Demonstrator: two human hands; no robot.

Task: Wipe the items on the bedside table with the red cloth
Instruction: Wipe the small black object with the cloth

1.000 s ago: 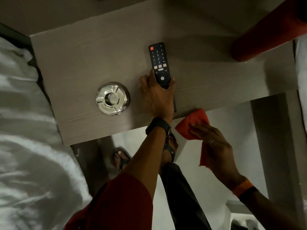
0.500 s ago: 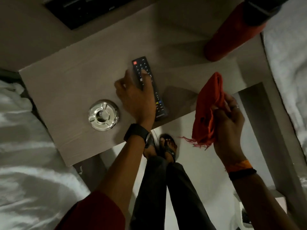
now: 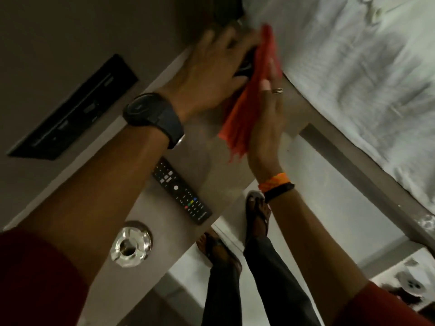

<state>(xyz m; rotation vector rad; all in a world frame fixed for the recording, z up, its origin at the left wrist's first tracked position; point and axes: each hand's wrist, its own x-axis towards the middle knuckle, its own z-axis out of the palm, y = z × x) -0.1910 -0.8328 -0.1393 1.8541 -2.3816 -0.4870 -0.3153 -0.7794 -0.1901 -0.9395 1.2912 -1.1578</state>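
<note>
My left hand (image 3: 211,64) reaches to the far right corner of the bedside table (image 3: 211,170) and grips a dark-capped bottle (image 3: 244,67), which is mostly hidden. My right hand (image 3: 268,121) presses the red cloth (image 3: 244,114) flat against the bottle's side. The picture is blurred there. A black remote (image 3: 181,191) lies on the table below my left forearm. A shiny metal ashtray (image 3: 130,243) sits nearer the front left.
White bedding (image 3: 353,78) lies right beside the table on the right. A black wall panel (image 3: 75,109) is behind the table. My feet in sandals (image 3: 257,212) stand on the pale floor below the table's edge.
My left hand let go of the remote and moved to the bottle at the far corner. My right hand carried the red cloth up against the bottle. The view swung right.
</note>
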